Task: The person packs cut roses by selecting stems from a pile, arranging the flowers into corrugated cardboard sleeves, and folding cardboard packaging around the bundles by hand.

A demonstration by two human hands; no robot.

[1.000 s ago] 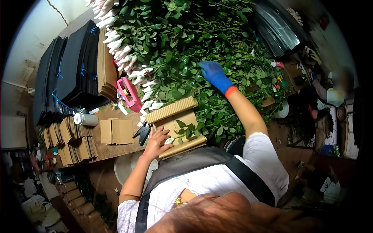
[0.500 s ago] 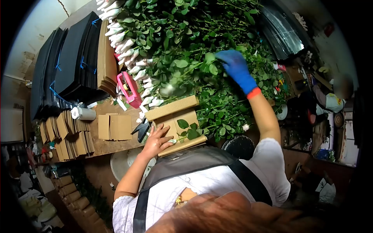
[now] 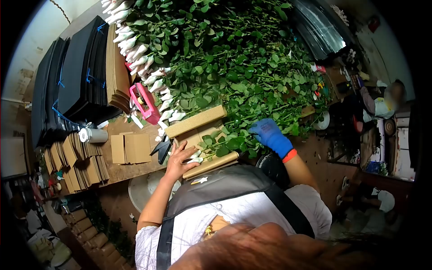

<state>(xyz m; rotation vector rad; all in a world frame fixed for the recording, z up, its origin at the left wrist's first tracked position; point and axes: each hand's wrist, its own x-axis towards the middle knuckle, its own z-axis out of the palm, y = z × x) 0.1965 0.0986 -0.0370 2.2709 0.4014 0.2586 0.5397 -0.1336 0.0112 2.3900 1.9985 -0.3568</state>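
Bare, my left hand rests on a folded corrugated cardboard sheet, fingers spread beside white rose heads in pale sleeves. Leafy rose stems run rightward from these heads, out over the cardboard's side. My right hand, in a blue glove with a red cuff, is closed round the stems at their right part; its fingertips are partly hidden by leaves. Beyond the cardboard lies a big pile of roses, its sleeved heads lined up on the left.
A pink tape dispenser, black-handled scissors, cut cardboard pieces and a white cylinder are on the table to the left. Dark sheet stacks stand behind. Another person is at far right.
My right hand has come down from the pile toward me, and a rose now lies beside the other in the cardboard. My left hand stays at the cardboard.
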